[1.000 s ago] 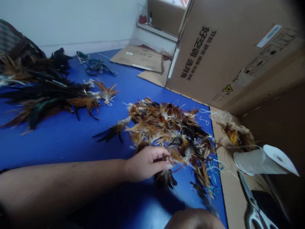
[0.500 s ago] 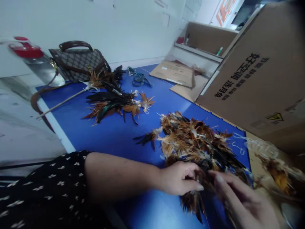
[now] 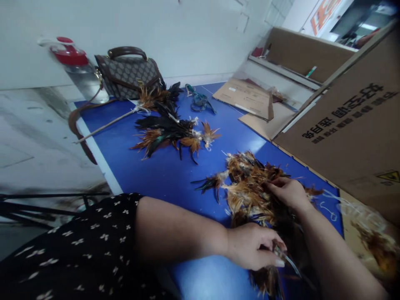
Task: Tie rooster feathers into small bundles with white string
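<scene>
My left hand [image 3: 258, 246] is closed round a bunch of brown and black feathers [image 3: 265, 281]. The feather tips hang below the fist, and a pale thin end sticks out by the thumb. My right hand [image 3: 289, 193] is at the big pile of feathers [image 3: 243, 193], fingers drawn together and pinching feathers on its top right side. The fingertips are partly sunk among them. A small dark bunch of feathers [image 3: 209, 183] lies at the left edge of the pile.
More feather bunches [image 3: 162, 127] and a thin stick [image 3: 106, 125] lie farther back. Behind are a handbag [image 3: 128, 77], a red-capped bottle [image 3: 81, 73] and a green-blue cord [image 3: 200, 102]. A large cardboard box [image 3: 346, 112] walls the right side, near clear plastic strips [image 3: 359, 212].
My right hand has left my left hand and moved up to the feather pile. The left hand keeps its bunch of feathers. The whole view has shifted.
</scene>
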Demonstrator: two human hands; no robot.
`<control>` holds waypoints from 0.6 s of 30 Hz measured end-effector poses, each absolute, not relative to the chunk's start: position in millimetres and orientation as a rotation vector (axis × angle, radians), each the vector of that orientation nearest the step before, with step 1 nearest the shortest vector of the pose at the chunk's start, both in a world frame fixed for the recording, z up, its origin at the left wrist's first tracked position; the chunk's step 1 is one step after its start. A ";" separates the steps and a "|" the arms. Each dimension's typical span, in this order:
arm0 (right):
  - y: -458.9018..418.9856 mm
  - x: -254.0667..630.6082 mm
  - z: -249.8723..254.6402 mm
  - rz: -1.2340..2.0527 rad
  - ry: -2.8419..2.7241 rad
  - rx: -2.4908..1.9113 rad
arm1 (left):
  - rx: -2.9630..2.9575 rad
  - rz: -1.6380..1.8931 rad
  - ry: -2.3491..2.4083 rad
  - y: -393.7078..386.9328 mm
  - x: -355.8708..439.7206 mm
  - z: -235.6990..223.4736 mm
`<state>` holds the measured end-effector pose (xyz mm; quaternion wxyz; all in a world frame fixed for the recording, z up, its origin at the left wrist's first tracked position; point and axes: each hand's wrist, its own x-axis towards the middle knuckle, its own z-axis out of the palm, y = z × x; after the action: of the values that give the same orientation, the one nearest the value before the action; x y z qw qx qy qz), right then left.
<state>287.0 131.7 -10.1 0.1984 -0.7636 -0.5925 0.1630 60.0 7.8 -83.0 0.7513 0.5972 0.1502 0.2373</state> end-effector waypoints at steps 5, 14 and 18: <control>112.7 298.3 2.0 0.464 -1.518 -2.035 | 1.385 0.535 0.347 6.6 56.7 -79.5; 56.3 296.2 39.6 0.585 -1.246 -1.663 | 1.347 0.905 0.196 0.9 53.8 -69.7; 15.6 282.3 51.7 0.659 -1.137 -1.531 | 1.336 1.119 0.320 3.1 46.9 -60.5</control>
<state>282.3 15.6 51.7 0.5327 -0.6421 -0.4770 0.2764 46.9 3.1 -60.5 0.6327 0.5839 0.1401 0.4890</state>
